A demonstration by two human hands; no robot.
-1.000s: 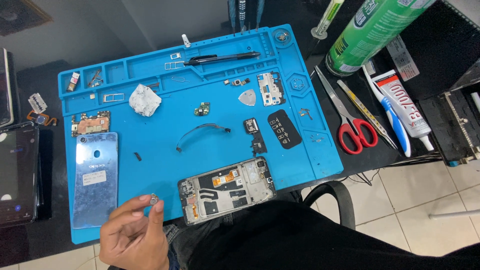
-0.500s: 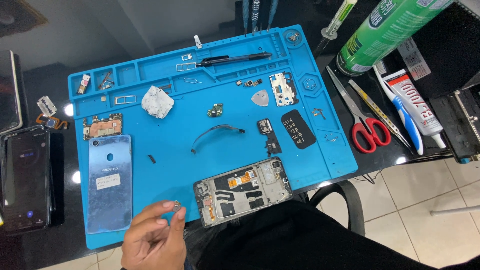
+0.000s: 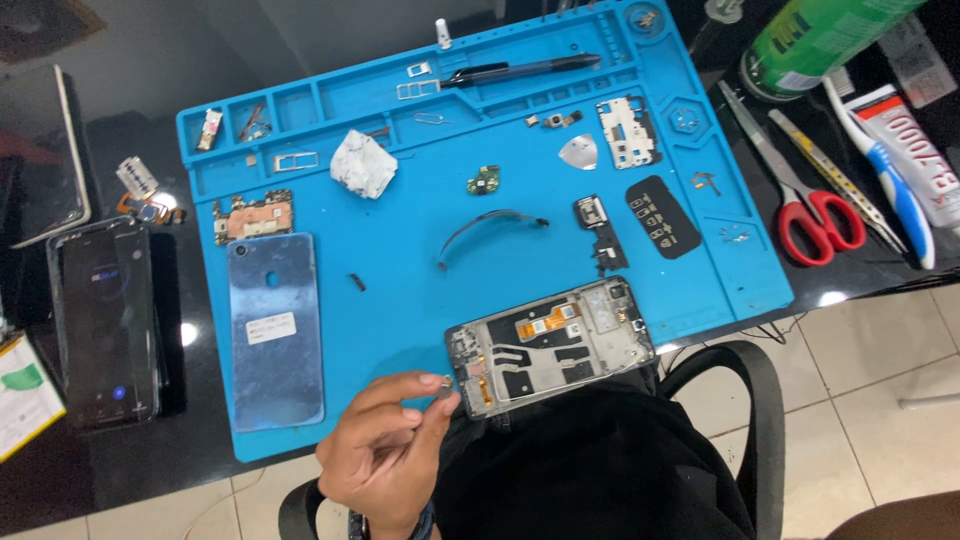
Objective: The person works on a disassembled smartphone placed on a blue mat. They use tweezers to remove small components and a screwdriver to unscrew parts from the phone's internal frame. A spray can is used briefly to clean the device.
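On the black table [image 3: 120, 470], off the left edge of the blue work mat [image 3: 400, 300], a dark phone [image 3: 105, 325] lies face up with a tablet [image 3: 40, 150] beyond it. On the mat's left part a pale blue back cover [image 3: 275, 330] lies flat, with a small copper-coloured board [image 3: 252, 216] just above it and a crumpled white wad [image 3: 362, 164] further toward the far edge. At the mat's near edge the left hand [image 3: 385, 455] has its thumb and fingertips pinched narrowly on a tiny grey part [image 3: 444, 392], too small to identify, just beside the left end of the opened phone frame [image 3: 550, 345]. That frame lies tilted at the near edge, its end hanging over the lap. A curved black cable [image 3: 490, 225] lies mid-mat; black tweezers [image 3: 520, 70] rest along the far edge. Off the right edge lie red-handled scissors [image 3: 810, 215] and a toothbrush [image 3: 885, 165]. The right hand is out of sight.
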